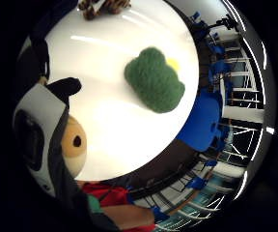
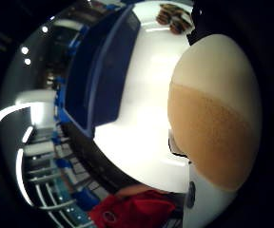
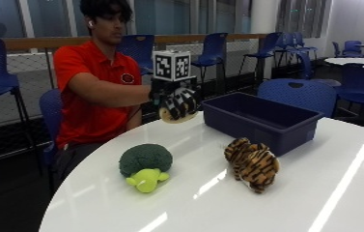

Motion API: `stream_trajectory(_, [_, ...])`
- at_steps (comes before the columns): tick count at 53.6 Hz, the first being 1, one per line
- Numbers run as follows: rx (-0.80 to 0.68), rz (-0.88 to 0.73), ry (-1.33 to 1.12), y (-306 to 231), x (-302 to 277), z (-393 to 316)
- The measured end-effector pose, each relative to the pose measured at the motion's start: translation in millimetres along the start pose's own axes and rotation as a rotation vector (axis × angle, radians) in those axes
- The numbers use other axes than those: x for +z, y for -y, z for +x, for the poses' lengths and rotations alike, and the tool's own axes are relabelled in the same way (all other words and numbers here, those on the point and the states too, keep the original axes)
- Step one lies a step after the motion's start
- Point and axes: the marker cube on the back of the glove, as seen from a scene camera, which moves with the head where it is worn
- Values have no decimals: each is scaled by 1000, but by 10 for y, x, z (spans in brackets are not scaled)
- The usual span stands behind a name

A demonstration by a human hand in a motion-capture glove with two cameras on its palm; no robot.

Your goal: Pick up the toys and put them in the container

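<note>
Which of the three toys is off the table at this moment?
The tan plush toy, gripped in the gloved right hand above the table edge. The green broccoli plush and the striped tiger plush lie on the white table.

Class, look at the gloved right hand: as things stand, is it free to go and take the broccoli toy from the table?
Probably not yet. The right hand already grips a tan plush toy above the table's edge. The broccoli toy lies uncovered on the table, so the path looks free once it lets go.

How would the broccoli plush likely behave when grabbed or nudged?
The broccoli plush looks fuzzy and stuffed, so it probably squashes under fingers and feels light. Lying on the glossy white table, it would likely slide more than roll.
</note>
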Motion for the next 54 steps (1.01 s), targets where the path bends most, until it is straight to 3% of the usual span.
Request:
stream_trajectory(22, [-124, 135, -76, 947, -1143, -1151])
stream_trajectory(33, [-313, 114, -26, 1182, -1194, -1911])
stream_trajectory(40, [-315, 79, -11, 1310, -1087, -2142])
stream_trajectory(47, [-479, 28, -37, 1293, -961, -2194])
stream_trajectory(54, [-234, -83, -51, 1375, -808, -2191])
